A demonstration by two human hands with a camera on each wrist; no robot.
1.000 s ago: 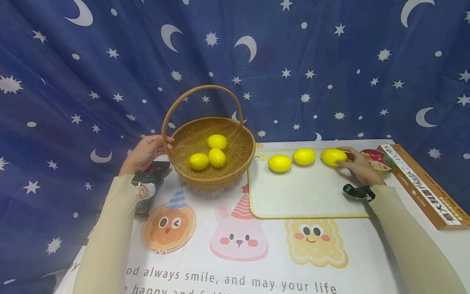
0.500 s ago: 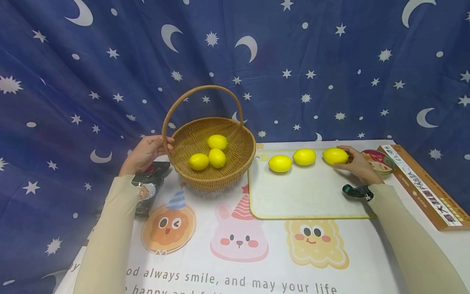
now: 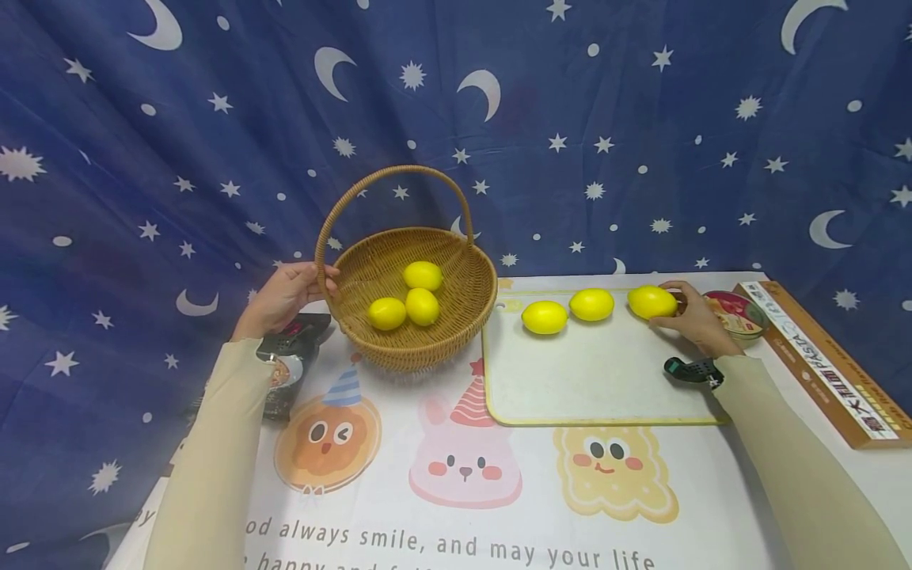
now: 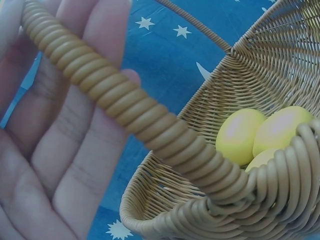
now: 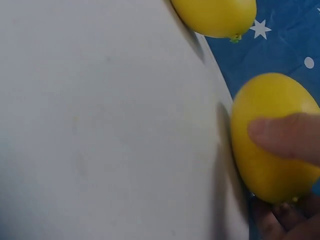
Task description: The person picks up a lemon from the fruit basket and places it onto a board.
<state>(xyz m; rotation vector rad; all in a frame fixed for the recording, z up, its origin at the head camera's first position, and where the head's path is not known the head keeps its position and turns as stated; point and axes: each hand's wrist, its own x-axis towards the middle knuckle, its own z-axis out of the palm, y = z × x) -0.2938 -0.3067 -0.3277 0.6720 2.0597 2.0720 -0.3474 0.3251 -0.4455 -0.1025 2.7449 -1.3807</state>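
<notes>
A wicker basket (image 3: 456, 332) with a tall arched handle (image 4: 115, 100) stands at the back left, tilted toward me. Three yellow lemons (image 3: 387, 314) lie inside it. My left hand (image 3: 281, 297) holds the handle's lower left end, its fingers behind the wrapped cane. On the white cutting board (image 3: 606, 380), my right hand (image 3: 694, 317) grips the rightmost lemon (image 3: 651, 302). In the right wrist view the thumb (image 5: 285, 135) presses on that lemon's side, with other fingers at its tip. Two more lemons, the left one (image 3: 545, 317) and the middle one (image 3: 591, 304), rest along the board's back.
Beside my right hand sits a round container with a red lid (image 3: 737, 313). A long brown pasta box (image 3: 826, 364) lies along the right side. A dark packet (image 3: 288, 368) is partly under my left forearm. A blue starry curtain (image 3: 541, 190) hangs behind the table.
The lemon in my right hand has shifted slightly to the right and back, and my right thumb sits a little lower on it. The left hand and basket hold their place.
</notes>
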